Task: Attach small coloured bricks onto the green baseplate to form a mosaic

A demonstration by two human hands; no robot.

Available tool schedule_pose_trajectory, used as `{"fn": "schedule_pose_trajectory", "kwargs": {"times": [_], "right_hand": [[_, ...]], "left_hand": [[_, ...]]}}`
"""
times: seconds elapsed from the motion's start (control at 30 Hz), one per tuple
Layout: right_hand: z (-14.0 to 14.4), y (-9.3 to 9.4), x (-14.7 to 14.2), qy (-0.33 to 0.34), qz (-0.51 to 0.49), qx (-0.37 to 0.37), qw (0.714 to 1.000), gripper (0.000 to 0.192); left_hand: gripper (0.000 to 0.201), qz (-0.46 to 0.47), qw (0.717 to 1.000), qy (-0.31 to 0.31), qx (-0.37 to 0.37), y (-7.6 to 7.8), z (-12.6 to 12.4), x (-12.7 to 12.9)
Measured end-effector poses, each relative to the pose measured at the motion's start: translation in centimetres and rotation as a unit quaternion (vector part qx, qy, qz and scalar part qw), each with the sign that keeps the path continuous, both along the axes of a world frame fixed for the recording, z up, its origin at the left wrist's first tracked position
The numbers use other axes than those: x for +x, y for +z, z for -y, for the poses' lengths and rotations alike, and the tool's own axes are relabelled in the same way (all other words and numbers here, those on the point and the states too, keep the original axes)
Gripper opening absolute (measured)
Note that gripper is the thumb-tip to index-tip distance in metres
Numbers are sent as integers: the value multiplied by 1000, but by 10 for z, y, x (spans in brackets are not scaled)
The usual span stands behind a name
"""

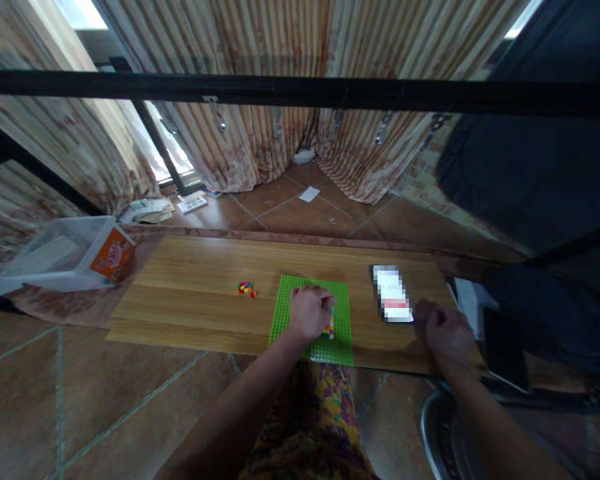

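A green studded baseplate (341, 347) lies near the front edge of a wooden board. My left hand (310, 312) is over its middle, fingers bent and pinched together; whatever they hold is hidden. Small coloured bricks (331, 328) on the plate show beside that hand, partly covered by it. To the left, on the bare wood, sits a little heap of loose toy bricks (245, 288). My right hand (447, 332) rests at the board's right end, curled closed in shadow, its palm out of sight. Just left of it lies a phone (393, 293) with a lit screen.
A clear plastic bin (75, 257) with an orange label stands beyond the board's left end. A black bar (300, 91) crosses in front of striped curtains. Dark cloth hangs at the right above a dark flat device (505, 347). A metal basin (433, 427) is below right.
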State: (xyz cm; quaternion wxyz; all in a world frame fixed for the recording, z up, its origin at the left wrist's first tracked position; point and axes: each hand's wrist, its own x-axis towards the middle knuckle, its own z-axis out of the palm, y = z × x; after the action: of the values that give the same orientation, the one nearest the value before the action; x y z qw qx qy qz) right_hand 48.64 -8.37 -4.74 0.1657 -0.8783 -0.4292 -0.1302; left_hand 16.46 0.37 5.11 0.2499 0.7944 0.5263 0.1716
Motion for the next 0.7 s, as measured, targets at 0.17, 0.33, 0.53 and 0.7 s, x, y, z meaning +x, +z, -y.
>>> {"fn": "schedule_pose_trajectory", "kwargs": {"times": [0.17, 0.33, 0.53, 0.7], "right_hand": [[1, -4, 3, 2, 6, -5, 1000, 41], [1, -6, 6, 5, 2, -1, 1000, 43], [1, -4, 6, 3, -23, -3, 1000, 40], [0, -4, 6, 3, -15, 2, 1000, 40]], "left_hand": [[25, 2, 1000, -4, 15, -3, 2, 0], [20, 68, 996, 14, 54, -3, 6, -5], [26, 70, 982, 146, 93, -17, -2, -62], [23, -28, 960, 276, 48, -37, -5, -118]]}}
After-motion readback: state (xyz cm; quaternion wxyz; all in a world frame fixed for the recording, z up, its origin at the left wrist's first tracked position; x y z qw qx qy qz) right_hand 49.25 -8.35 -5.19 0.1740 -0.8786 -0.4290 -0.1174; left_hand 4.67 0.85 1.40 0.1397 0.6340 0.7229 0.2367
